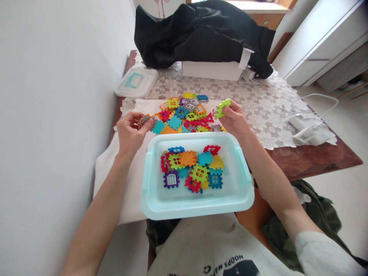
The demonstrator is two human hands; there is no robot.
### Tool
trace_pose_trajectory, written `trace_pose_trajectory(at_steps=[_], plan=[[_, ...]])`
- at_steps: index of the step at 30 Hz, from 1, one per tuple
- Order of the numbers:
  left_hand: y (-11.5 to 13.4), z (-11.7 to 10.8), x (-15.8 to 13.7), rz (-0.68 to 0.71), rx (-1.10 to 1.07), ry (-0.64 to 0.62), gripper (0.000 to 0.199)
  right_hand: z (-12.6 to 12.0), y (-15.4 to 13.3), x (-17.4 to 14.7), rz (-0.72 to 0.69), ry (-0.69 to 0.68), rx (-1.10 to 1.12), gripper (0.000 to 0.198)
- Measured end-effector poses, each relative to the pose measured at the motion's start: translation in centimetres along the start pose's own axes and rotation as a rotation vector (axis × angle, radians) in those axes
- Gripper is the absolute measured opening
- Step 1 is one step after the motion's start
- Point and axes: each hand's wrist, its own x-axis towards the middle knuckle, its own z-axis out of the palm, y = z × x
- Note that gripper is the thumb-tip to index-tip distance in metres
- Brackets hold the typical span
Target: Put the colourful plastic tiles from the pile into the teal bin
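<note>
My left hand point(132, 128) is closed on a grey interlocking building tile point(147, 121) at the left side of a heap of tiles. Raised at the heap's right side, my right hand point(232, 117) pinches a lime green building tile point(223, 108). The heap point(181, 112) mixes solid and window-pattern tiles in several colours. Closer to me stands a pale aqua plastic tub point(198, 212). Loose tiles lie on its floor, among them an orange tile point(188, 158), a purple window tile point(171, 179) and a lime green window tile point(199, 173).
A clear lid with an aqua handle point(136, 82) lies at the back left. Black cloth point(201, 34) drapes over a white box point(211, 71) behind the heap. White wall borders the table on the left; a white wire stand point(313, 115) is at right.
</note>
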Motion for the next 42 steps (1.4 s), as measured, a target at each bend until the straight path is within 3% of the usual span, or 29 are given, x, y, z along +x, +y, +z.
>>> trace_pose_trajectory(at_steps=[5, 11, 15, 24, 28, 34, 39, 42], plan=[[0.4, 0.2, -0.2, 0.075, -0.165, 0.043, 0.034, -0.4, -1.0, -0.4, -0.021, -0.043, -0.059, 0.068], [1.2, 0.6, 0.0, 0.006, -0.426, 0.082, 0.049, -0.8, -1.4, -0.8, 0.034, -0.204, 0.048, 0.066], [1.5, 0.4, 0.1, -0.047, -0.507, 0.025, 0.06, -0.5, -1.9, -1.2, 0.053, -0.321, 0.121, 0.069], [3.2, 0.5, -1.5, -0.184, -0.579, -0.135, 0.056, 0.2, -3.7, -1.4, 0.079, -0.606, 0.134, 0.06], [3.8, 0.7, -2.0, -0.163, -0.714, -0.164, 0.052, 0.6, -4.2, -1.5, 0.122, -0.736, 0.211, 0.05], [4.1, 1.1, -2.0, -0.14, -0.861, -0.208, 0.051, 0.8, -3.4, -2.1, 0.062, -0.869, 0.413, 0.04], [4.4, 1.2, -2.3, -0.155, -0.863, -0.232, 0.055, 1.4, -3.4, -2.5, 0.079, -0.748, 0.419, 0.068], [4.7, 1.1, -2.5, -0.166, -0.841, -0.24, 0.057, 1.8, -3.2, -2.4, 0.078, -0.628, 0.45, 0.065]])
